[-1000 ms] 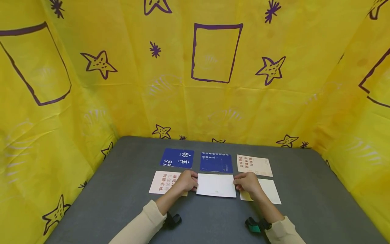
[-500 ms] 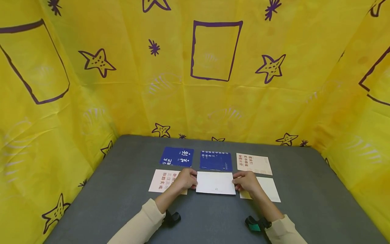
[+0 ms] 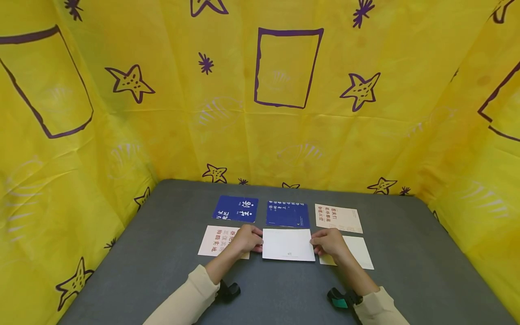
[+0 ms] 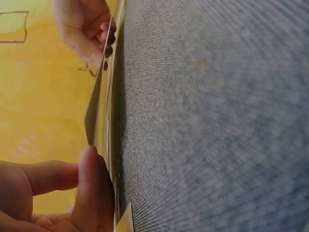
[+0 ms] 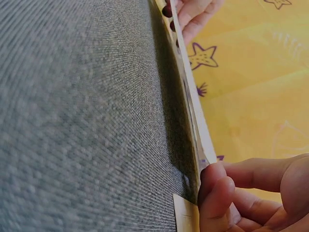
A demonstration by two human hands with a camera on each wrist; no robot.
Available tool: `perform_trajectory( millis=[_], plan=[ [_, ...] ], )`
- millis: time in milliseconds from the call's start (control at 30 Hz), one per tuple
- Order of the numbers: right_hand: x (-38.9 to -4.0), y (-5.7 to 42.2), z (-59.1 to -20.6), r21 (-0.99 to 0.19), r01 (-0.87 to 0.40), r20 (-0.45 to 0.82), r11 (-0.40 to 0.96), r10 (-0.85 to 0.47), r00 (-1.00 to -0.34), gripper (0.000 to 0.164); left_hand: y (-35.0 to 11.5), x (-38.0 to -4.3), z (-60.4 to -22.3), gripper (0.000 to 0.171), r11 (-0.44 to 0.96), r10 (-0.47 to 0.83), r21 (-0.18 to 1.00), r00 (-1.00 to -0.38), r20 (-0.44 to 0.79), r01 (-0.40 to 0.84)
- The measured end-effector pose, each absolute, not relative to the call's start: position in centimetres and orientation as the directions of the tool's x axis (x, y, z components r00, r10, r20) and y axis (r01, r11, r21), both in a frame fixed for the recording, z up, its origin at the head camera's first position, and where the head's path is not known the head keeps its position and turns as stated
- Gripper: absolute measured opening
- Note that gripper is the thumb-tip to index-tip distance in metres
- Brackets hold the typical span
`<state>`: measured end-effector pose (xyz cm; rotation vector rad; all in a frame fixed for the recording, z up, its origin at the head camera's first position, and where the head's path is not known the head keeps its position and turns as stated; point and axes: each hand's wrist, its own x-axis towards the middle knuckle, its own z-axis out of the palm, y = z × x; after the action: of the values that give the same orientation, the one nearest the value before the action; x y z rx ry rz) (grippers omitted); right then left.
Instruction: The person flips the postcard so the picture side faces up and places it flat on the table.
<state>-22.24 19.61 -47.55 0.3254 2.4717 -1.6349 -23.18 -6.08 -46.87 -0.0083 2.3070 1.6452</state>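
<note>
In the head view, my left hand [image 3: 247, 239] and right hand [image 3: 330, 243] pinch the opposite short edges of a white card [image 3: 288, 244] with small print near its lower edge. Both wrist views show the card [image 4: 94, 108] edge-on, raised a little off the dark tabletop. Thumb and fingers of the right hand [image 5: 241, 193] meet at its near end. Under my left forearm and hand lies a pinkish card [image 3: 208, 241] with red characters, partly covered. A plain cream card [image 3: 360, 253] lies partly behind my right hand.
Behind the white card, a row holds a blue card [image 3: 231, 212] with white characters, a second blue card [image 3: 287, 217] and a cream printed card [image 3: 345, 221]. They lie flat on the dark grey table [image 3: 162, 253]. Yellow patterned cloth [image 3: 183, 135] encloses the back and sides.
The white card's tilt has changed slightly between my hands. Both hands keep their places at its edges. The whole head view has shifted a little.
</note>
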Motion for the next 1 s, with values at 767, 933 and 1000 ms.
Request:
perform_trajectory(
  millis=[767,933,1000],
  plan=[
    [-21.89,19.64,-46.58,-0.883,0.263,-0.247,0.388,0.093,-0.965,0.014,-6.54,-23.42,-46.79,0.013,0.334,0.168,0.916,-0.943,-0.289,-0.221],
    [-21.81,19.76,-46.60,-0.886,0.254,-0.235,0.388,0.096,-0.967,0.014,-6.55,-23.38,-46.83,0.012,0.339,0.175,0.918,-0.945,-0.275,-0.204],
    [-21.82,19.81,-46.57,-0.888,0.252,-0.234,0.386,0.093,-0.968,0.014,-6.58,-23.40,-46.78,0.012,0.356,0.169,0.914,-0.948,-0.269,-0.196]
  ],
)
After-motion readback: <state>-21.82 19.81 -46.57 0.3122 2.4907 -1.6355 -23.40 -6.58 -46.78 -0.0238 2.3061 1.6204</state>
